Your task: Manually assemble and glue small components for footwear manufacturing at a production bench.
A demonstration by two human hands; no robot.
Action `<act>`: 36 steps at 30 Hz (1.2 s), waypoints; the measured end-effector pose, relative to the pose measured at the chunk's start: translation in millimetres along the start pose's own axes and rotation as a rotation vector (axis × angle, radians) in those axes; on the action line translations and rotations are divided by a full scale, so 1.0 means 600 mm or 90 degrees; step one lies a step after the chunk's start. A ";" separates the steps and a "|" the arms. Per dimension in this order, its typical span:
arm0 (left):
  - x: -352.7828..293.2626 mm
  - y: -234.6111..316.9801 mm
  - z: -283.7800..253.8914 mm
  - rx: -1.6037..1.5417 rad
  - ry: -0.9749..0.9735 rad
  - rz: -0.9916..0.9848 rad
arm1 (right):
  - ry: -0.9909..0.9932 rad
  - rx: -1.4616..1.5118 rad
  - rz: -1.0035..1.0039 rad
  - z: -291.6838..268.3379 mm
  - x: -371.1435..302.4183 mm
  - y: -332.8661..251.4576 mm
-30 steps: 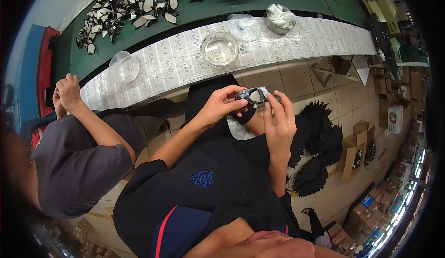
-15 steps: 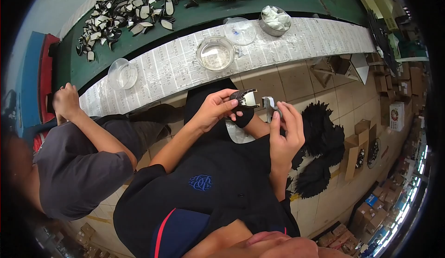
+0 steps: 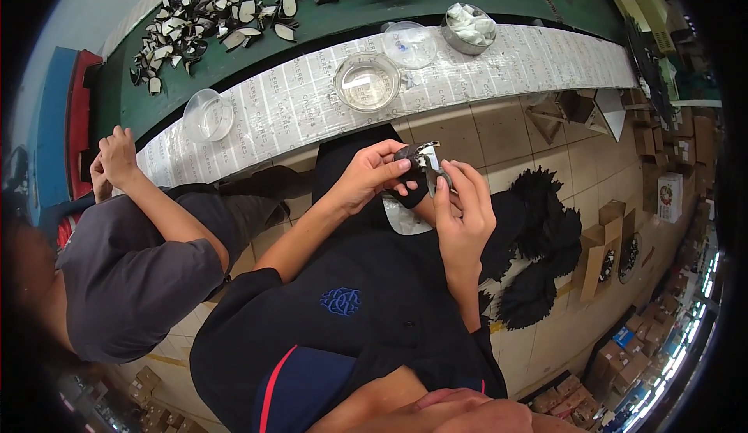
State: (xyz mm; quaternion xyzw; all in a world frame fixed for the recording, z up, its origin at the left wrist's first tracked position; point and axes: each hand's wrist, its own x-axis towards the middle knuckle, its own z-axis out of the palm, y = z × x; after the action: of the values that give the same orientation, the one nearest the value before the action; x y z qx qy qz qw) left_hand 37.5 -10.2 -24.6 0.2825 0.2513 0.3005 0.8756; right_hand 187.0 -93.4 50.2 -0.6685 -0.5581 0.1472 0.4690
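Observation:
My left hand pinches a small black-covered piece with a pale inside, which looks like a shoe heel with its cover edge notched. Opposite it, my right hand holds a small flat grey tool with a shiny pale end between thumb and fingers. That end meets the open edge of the heel piece. The fingers partly hide both things. Below my hands, a pale sheet lies over my lap.
Across the white-covered table edge stand a clear bowl, a clear cup, a clear lid and a tin of white wads. Black-and-white pieces lie behind. A co-worker's hands are at left; black strips at right.
My right hand has moved left, bringing the grey tool from beside the heel piece up against it. The heel piece has tilted slightly. The co-worker's hands have shifted.

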 end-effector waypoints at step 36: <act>0.006 -0.001 0.000 -0.021 0.021 -0.012 | 0.051 -0.132 -0.025 -0.015 -0.002 0.008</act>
State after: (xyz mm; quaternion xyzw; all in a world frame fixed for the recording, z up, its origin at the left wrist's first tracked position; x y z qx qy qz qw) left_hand 40.1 -8.4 -26.0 0.2607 0.2637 0.3011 0.8786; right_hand 195.8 -98.2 50.4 -0.7076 -0.5640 0.0527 0.4224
